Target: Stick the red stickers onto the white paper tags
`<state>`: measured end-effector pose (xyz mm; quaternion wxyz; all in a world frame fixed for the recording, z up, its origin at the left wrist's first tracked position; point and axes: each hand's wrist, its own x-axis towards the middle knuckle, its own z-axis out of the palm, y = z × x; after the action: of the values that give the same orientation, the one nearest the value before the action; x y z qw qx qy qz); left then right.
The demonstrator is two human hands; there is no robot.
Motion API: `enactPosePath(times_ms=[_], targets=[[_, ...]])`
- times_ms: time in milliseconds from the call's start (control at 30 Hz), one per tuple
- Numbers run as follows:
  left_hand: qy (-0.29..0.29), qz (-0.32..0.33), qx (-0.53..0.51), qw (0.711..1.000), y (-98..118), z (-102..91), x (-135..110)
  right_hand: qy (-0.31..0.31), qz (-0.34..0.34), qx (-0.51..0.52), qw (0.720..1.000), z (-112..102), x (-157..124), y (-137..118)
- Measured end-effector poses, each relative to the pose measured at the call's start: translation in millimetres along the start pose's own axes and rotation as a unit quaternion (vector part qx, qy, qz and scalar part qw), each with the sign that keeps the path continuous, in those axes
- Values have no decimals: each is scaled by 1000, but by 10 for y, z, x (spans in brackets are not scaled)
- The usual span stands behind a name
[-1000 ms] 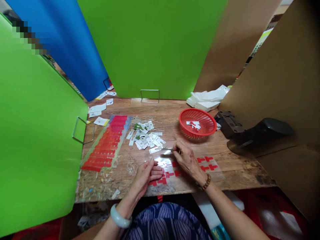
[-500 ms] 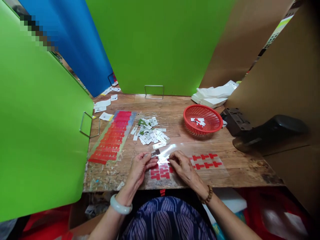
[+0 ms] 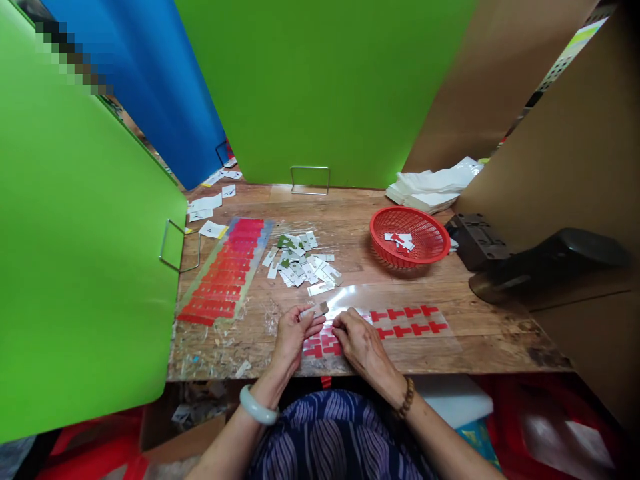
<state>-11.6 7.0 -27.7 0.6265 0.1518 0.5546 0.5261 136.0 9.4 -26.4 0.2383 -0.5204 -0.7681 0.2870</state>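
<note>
My left hand (image 3: 295, 331) pinches a small grey metal plate (image 3: 316, 310) just above the near end of a clear film strip (image 3: 400, 293) that carries red T-shaped stickers (image 3: 407, 321). My right hand (image 3: 356, 337) rests on the same strip right beside the left, its fingers curled over the red stickers; what they hold, if anything, is hidden. A pile of small metal plates (image 3: 300, 263) lies just beyond both hands. A green bangle is on my left wrist and a bead bracelet on my right.
A long sheet of red stickers (image 3: 225, 273) lies at the left. A red basket (image 3: 409, 237) with a few finished pieces stands at the right, white bags (image 3: 430, 190) behind it, a black device (image 3: 540, 263) at far right. Green and blue screens (image 3: 320, 87) enclose the wooden table (image 3: 480, 340).
My left hand has picked up a small metal plate and raised it over the strip. My right hand drew back from the pile to the near stickers beside the left hand.
</note>
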Motion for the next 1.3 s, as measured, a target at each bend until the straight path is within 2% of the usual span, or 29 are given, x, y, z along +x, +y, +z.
enactPosePath(times_ms=[133, 300, 433, 767, 933, 1100, 1300], targets=[[3, -12, -5, 1000, 3, -7, 9, -14, 0, 0, 1000, -37, 26, -20], [7, -10, -5, 1000, 5, 0, 3, 32, -32, 26, 999, 25, -85, -8], [4, -6, -1, 1000, 2, 1, -1, 53, -27, 26, 998, 88, -143, 2], [7, 4, -2, 1000, 5, 16, -27, 54, -25, -18, 998, 103, -98, -50], [7, 1, 2, 1000, 7, 21, -32, 71, -2, 23, 997, 138, -93, 17], [8, 6, 9, 1000, -7, 16, -25, 64, -15, 50, 997, 138, -100, 101], [12, 13, 8, 1000, -12, 18, -22, 66, -6, 56, 996, 140, -122, 44]])
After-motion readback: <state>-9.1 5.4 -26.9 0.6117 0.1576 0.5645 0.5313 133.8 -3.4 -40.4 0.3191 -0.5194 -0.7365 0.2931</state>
